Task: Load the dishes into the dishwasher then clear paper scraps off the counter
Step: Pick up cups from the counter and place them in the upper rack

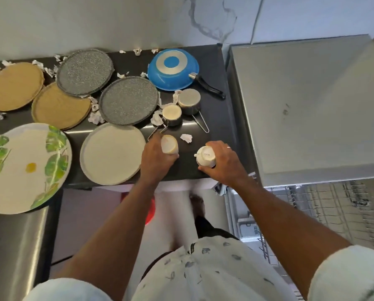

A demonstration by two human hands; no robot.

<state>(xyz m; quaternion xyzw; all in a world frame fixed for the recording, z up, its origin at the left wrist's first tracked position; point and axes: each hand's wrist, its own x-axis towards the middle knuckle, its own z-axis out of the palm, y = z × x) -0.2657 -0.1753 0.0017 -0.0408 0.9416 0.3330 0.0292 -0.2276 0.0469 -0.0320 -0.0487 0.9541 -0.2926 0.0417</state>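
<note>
My left hand (155, 158) grips a white cup (169, 144) near the front edge of the dark counter (214, 118). My right hand (222, 162) grips a second white cup (206, 158), upside down with its printed base showing. Several plates lie on the counter: two tan (14, 85), two speckled grey (128, 100), one cream (112, 153), and a large leaf-patterned one (25, 168). A blue pan (173, 69) sits upside down at the back. Two small steel measuring cups (189, 101) stand beside it. Torn paper scraps (186, 137) lie scattered among the dishes.
The steel dishwasher (307, 109) stands to the right of the counter, and its wire rack (334, 207) is pulled out low at the right. A white marbled wall runs behind. A red object (150, 211) sits on the floor below the counter.
</note>
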